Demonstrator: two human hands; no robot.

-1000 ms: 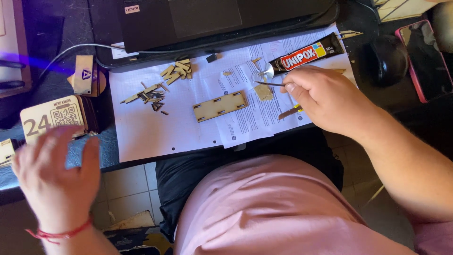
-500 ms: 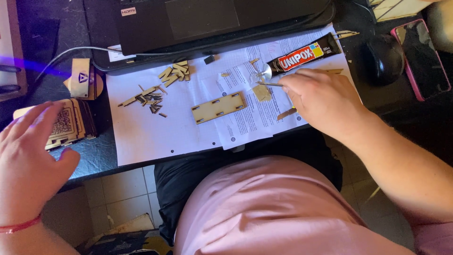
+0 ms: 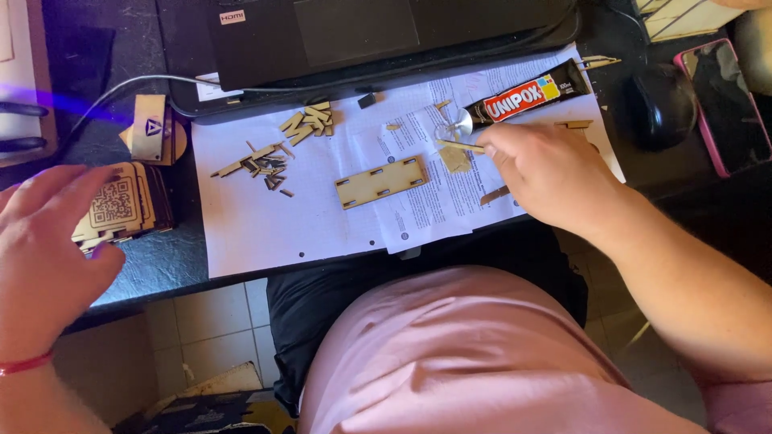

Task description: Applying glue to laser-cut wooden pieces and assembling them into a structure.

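My right hand [image 3: 551, 173] rests on the white paper sheets [image 3: 265, 217] and pinches a thin wooden stick [image 3: 460, 146], whose tip lies by the open mouth of a black glue tube [image 3: 523, 98]. A small wooden piece [image 3: 455, 159] lies just under the stick. A flat rectangular wooden plate with slots [image 3: 381, 182] sits left of that hand. My left hand [image 3: 44, 249] hovers with spread fingers over a stack of laser-cut wooden panels [image 3: 121, 205] at the desk's left edge and holds nothing.
Loose small wooden parts [image 3: 265, 165] and more strips [image 3: 310, 120] lie on the paper. A black laptop [image 3: 386, 32] stands behind. A mouse [image 3: 655, 104] and a pink-cased phone [image 3: 728, 100] are at right. A wooden token [image 3: 151, 128] sits by a cable.
My left hand has moved up from the desk edge to over the wooden panel stack. My right hand has stayed by the glue tube with the stick.
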